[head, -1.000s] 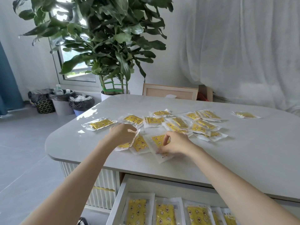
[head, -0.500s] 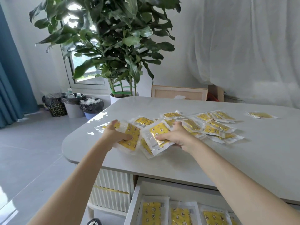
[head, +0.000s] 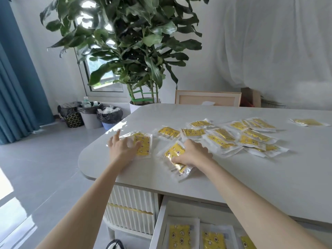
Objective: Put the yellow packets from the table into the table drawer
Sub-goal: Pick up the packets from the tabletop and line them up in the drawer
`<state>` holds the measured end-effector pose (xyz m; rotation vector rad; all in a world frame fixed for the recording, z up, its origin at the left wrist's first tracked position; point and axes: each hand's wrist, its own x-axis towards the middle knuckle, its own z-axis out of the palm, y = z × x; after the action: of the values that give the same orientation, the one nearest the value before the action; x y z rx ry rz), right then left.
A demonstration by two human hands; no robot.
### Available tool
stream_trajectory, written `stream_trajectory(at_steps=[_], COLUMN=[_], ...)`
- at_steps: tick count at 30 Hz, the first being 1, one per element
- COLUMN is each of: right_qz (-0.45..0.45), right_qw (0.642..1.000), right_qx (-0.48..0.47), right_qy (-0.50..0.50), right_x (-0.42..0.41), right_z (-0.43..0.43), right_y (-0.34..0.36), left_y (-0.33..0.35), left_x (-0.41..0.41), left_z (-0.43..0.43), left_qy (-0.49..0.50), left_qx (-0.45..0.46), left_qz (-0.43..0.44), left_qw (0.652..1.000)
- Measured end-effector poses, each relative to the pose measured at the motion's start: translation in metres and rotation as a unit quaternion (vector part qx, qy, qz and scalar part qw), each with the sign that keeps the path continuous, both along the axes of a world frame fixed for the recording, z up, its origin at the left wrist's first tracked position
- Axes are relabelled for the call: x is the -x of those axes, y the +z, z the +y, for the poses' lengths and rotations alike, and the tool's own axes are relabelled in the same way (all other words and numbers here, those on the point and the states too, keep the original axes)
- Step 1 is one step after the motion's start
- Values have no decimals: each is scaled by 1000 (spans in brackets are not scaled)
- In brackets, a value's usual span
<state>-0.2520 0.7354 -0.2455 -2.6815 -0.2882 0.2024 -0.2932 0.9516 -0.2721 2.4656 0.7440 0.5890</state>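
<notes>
1. Left hand (head: 124, 150), fingers spread flat, pins a yellow clear-wrapped plastic packet (head: 143, 143) to the pale stone-look table (head: 251, 177).
2. Right hand (head: 193, 153) grips a packet stack (head: 173, 153), probably to gather a batch.
3. The open white drawer (head: 159, 221) lies at 6 o'clock.

The person shows a long, slim left forearm (head: 93, 200) and right forearm (head: 251, 196), both bare along all the length in view, each narrowing at the wrist to a bare grip, the left grip (head: 124, 150) and the right grip (head: 194, 154), with slender fingers (head: 116, 135).

Yellow packets (head: 221, 140) scattered on table (head: 269, 177)
</notes>
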Motion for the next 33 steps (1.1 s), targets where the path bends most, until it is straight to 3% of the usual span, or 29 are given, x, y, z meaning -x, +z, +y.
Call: stream_trajectory(at_steps=[5, 15, 24, 33], right_qz=[-16, 48, 55, 61], right_qw=[1000, 997, 989, 986], right_qx=[14, -54, -123, -126], right_qy=[7, -6, -68, -93], right_x=[-5, -7, 33, 54], right_z=[-9, -27, -80, -127], right_y=[3, 1, 8, 1], left_y=[0, 6, 42, 37], left_x=[-19, 6, 53, 60], left_z=[-5, -29, -103, -108], left_qy=[-37, -23, -108, -119], left_qx=[-52, -45, -140, 63], left_qz=[94, 111, 100, 76], left_qw=[993, 993, 979, 988])
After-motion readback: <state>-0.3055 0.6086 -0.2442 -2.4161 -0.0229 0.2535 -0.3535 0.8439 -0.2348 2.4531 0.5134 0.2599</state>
